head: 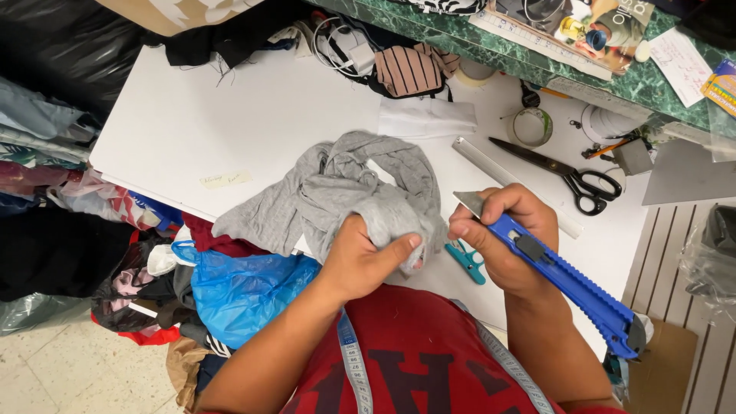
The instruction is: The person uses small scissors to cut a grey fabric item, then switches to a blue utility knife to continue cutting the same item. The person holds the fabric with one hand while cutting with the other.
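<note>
On the white table (pixel 230 123), close to its near edge, the left hand (pixel 360 257) bunches a grey garment (pixel 345 192), fingers curled into the cloth and thumb pressed across it. Just beside it, the right hand (pixel 506 238) wraps all its fingers tightly round a blue utility knife (pixel 567 280), blade pointing up and left toward the cloth. Black scissors (pixel 567 172) and a metal ruler (pixel 491 172) lie behind, with small teal snips (pixel 469 262) between the hands.

Soft matt grey knit cloth (pixel 360 195), glossy blue plastic knife (pixel 571 284) with metal blade, smooth white tabletop (pixel 230 123).
</note>
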